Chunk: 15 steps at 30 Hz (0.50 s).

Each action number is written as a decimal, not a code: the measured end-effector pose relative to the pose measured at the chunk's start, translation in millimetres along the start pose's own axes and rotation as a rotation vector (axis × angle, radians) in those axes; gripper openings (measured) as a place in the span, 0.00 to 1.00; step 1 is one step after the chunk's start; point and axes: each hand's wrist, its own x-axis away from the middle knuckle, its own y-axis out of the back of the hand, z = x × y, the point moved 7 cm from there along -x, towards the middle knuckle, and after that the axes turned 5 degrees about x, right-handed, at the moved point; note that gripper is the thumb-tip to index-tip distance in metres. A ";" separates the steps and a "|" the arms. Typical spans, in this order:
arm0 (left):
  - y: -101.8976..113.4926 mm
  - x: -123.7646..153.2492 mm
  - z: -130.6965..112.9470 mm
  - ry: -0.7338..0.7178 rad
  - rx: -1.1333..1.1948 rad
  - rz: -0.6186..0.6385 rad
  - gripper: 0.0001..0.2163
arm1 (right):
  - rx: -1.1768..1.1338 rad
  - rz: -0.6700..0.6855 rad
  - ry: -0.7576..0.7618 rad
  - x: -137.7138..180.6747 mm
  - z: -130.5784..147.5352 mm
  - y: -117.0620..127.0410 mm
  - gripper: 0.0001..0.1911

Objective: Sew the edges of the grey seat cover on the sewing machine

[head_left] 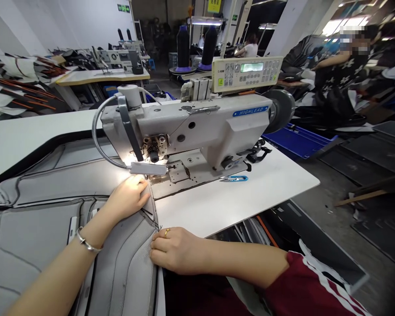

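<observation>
Concrete floor (319,193) — white sewing table (232,210), blue crate (298,141) beside it.

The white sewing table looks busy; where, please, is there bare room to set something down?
The white table is bare between the blue-handled thread snips, the right hand and its front edge, and beyond the snips toward its far corner. It is crowded at the needle, where the left hand rests on the grey padded panel.
</observation>
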 end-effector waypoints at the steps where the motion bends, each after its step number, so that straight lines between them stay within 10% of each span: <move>1: 0.4 1.0 -0.6 -0.007 0.014 -0.008 0.08 | 0.003 0.002 0.002 -0.2 1.0 0.0 0.10; 15: -3.3 7.4 -0.5 -0.030 0.013 0.033 0.15 | 0.000 -0.094 0.022 -9.0 9.9 12.5 0.12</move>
